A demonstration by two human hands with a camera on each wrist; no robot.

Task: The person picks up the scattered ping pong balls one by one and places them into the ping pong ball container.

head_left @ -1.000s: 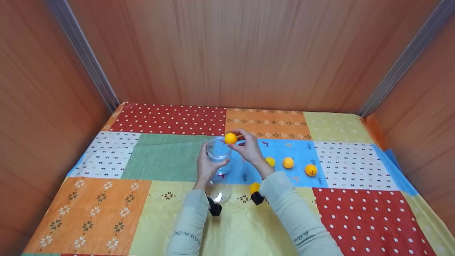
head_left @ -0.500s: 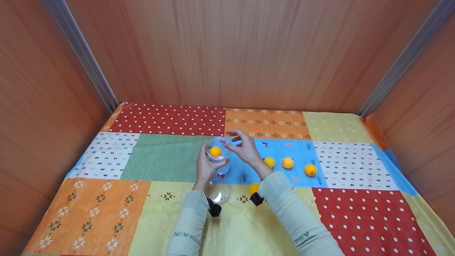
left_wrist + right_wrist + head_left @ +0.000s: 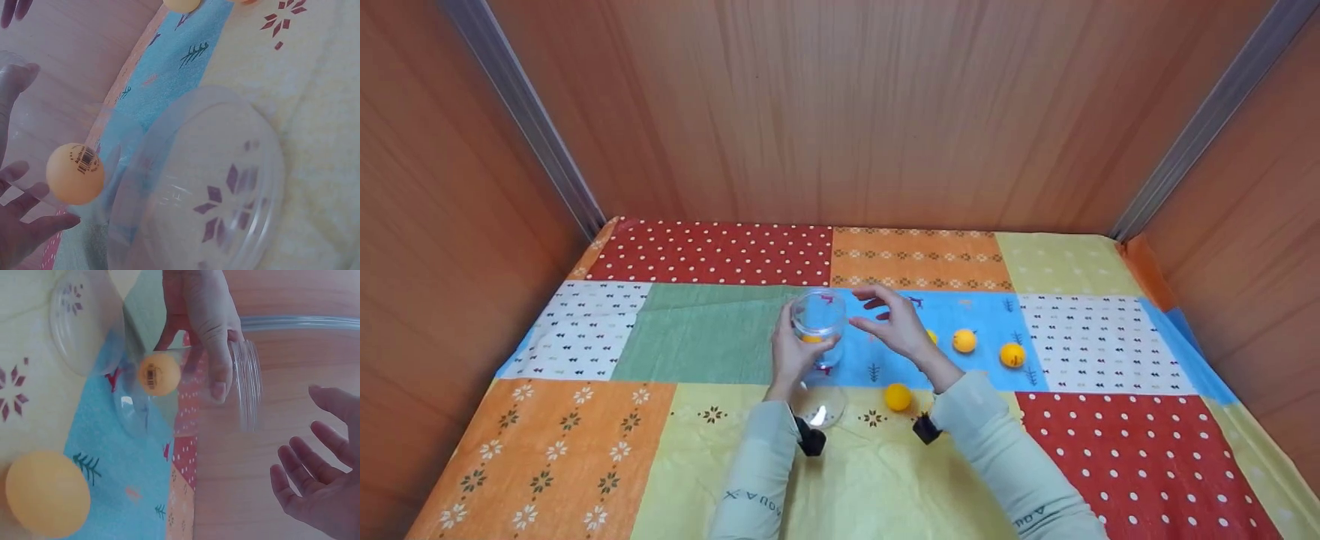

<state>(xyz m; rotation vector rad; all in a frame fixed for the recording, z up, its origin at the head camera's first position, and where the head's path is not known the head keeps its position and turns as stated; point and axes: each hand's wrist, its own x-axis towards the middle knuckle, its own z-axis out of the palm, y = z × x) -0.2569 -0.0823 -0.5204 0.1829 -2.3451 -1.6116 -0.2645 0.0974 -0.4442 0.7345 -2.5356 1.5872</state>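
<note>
My left hand [image 3: 795, 350] grips a clear plastic jar [image 3: 829, 352] around its side, its open mouth facing up. Inside the jar is one orange ping-pong ball [image 3: 160, 374] with printed lettering, seen through the wall in both wrist views. To the right of the jar's rim, my right hand [image 3: 896, 324] is held in the air with loosely bent fingers and nothing between them. A clear round lid [image 3: 208, 185] lies on the cloth in front of the jar, near my left wrist.
Several loose orange balls lie to the right: one ball [image 3: 898, 397] near my right wrist, another ball [image 3: 964, 341] on the blue patch, a further ball [image 3: 1012, 355] beyond it. A yellower ball is partly hidden behind my right forearm. Wood-grain panels [image 3: 840, 112] enclose the patchwork cloth [image 3: 705, 330].
My right hand let go of the orange ball, which dropped into the jar and sank lower in it. The right hand has since drawn back to the right; the left stays on the jar.
</note>
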